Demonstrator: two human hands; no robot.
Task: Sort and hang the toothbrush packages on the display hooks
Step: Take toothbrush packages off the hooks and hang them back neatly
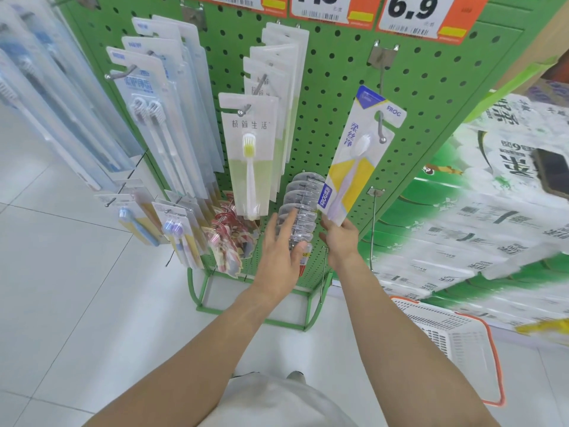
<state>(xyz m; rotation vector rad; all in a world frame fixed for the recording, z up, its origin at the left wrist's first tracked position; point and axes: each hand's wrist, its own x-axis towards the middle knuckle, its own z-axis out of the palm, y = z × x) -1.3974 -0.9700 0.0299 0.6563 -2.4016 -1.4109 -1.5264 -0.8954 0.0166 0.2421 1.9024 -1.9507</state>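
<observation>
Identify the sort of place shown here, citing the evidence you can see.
Most likely a shop aisle: a green pegboard rack hung with packaged toothbrushes, price tags along its top, and a shopping basket on the floor.

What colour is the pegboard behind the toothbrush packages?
Green, with dark round holes; the head view shows the pegboard clearly.

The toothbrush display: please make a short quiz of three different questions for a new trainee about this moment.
1. True or false: the FROG toothbrush package already has its hang hole over a hook.
2. Which hand holds the bottom end of that package?
A. left hand
B. right hand
C. both
3. Fill in: the left hand rests with straight fingers on a row of ____ plastic packages.

Key
1. True; the hook tip shows in front of the card.
2. B; the grip is at the lower edge only.
3. Clear.
</observation>
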